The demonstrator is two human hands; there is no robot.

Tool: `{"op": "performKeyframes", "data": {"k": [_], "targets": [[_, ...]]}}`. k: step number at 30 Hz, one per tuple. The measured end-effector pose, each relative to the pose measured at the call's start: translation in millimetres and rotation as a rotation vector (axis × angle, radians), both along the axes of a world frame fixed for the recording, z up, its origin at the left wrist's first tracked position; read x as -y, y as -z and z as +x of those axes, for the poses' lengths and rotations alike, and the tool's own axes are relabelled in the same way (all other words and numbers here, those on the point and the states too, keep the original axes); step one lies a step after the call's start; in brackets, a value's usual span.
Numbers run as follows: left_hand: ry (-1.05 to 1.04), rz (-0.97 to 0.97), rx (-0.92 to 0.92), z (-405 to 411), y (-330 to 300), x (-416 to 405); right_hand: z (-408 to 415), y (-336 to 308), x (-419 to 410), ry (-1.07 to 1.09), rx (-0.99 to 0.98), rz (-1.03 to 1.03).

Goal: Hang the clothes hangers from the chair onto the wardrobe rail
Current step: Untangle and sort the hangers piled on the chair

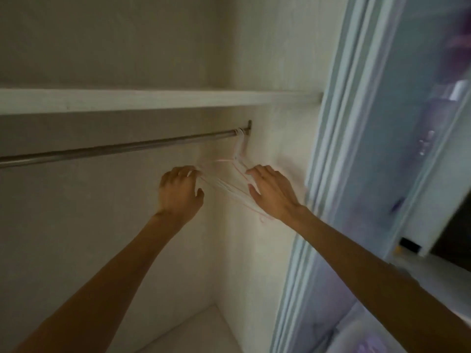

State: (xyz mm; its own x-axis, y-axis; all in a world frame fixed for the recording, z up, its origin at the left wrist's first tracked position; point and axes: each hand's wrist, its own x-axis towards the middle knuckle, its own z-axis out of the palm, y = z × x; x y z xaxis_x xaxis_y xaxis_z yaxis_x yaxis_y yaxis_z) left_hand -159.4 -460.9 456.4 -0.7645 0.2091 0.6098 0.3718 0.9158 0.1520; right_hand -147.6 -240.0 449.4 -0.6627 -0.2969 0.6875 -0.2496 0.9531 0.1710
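Note:
A metal wardrobe rail (pixel 127 147) runs under a white shelf to a bracket on the right wall. Several thin white and pink clothes hangers (pixel 230 186) hang by their hooks at the rail's right end, close to the side wall. My left hand (pixel 178 191) is at the hangers' left ends, with its fingers curled around them. My right hand (pixel 271 192) lies against the hangers' right side with its fingers fairly straight, touching them. The chair is out of view.
A white shelf (pixel 153 100) sits just above the rail. The wardrobe's right side wall (pixel 275 138) is right behind the hangers. A pale blue sliding door frame (pixel 339 149) stands at the right. The rail to the left of the hangers is bare.

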Motion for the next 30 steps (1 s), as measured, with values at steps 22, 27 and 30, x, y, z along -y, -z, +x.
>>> {"op": "performKeyframes", "data": {"k": [22, 27, 30], "targets": [[0.524, -0.087, 0.867, 227.2, 240.8, -310.2, 389.9, 257.4, -251.2, 0.729, 0.693, -0.417], [0.436, -0.118, 1.074, 243.7, 329.8, -376.0, 423.0, 331.9, -330.8, 0.784, 0.856, -0.467], [0.381, -0.049, 1.217, 242.1, 387.8, -397.5, 432.8, 377.0, -365.4, 0.81, 0.951, -0.492]]}}
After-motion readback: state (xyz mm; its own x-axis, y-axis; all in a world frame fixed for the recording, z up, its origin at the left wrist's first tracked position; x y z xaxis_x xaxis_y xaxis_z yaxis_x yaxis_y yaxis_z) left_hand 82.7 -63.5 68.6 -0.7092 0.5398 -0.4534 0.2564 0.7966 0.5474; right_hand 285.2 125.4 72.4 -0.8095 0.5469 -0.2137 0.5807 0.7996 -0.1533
